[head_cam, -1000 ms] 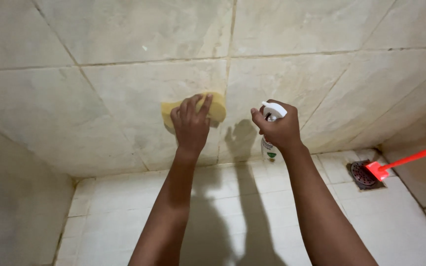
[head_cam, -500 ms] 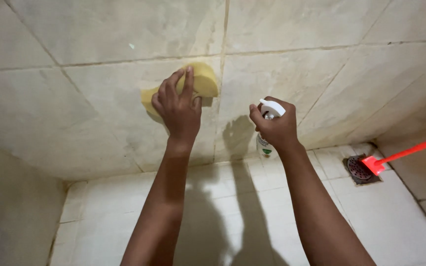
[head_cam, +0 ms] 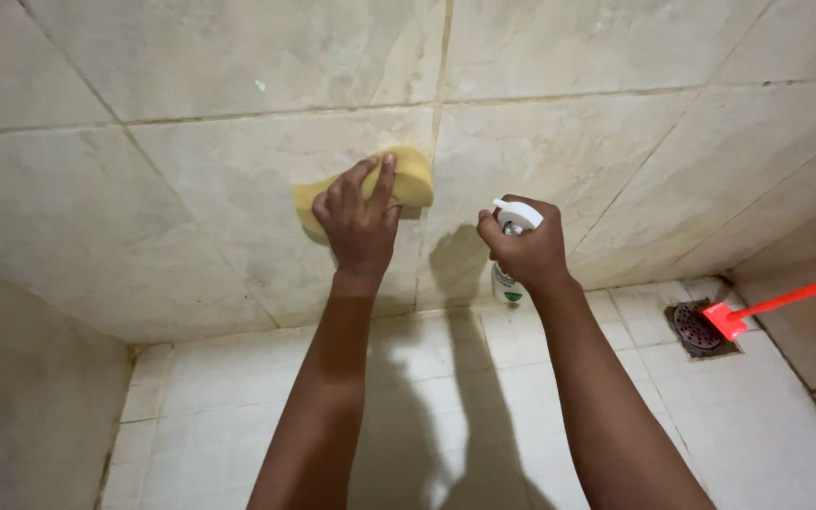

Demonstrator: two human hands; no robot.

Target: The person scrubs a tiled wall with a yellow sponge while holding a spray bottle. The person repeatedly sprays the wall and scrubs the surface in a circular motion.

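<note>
My left hand [head_cam: 359, 223] presses a yellow sponge [head_cam: 410, 180] flat against the beige tiled wall [head_cam: 191, 189], fingers spread over it. To its right, my right hand [head_cam: 524, 251] grips a white spray bottle [head_cam: 507, 281] by the neck, its white nozzle pointing at the wall. The bottle's lower part hangs below my fist. Both arms reach forward from the bottom of the view.
A white small-tiled floor [head_cam: 238, 406] lies below the wall. At the right, a round floor drain [head_cam: 698, 326] has a red tool head [head_cam: 724, 319] resting on it, its red handle running to the right edge. Another wall stands at the left.
My left hand has slid the sponge up, then a little back down and right along the wall. My right hand with the bottle has stayed nearly still.
</note>
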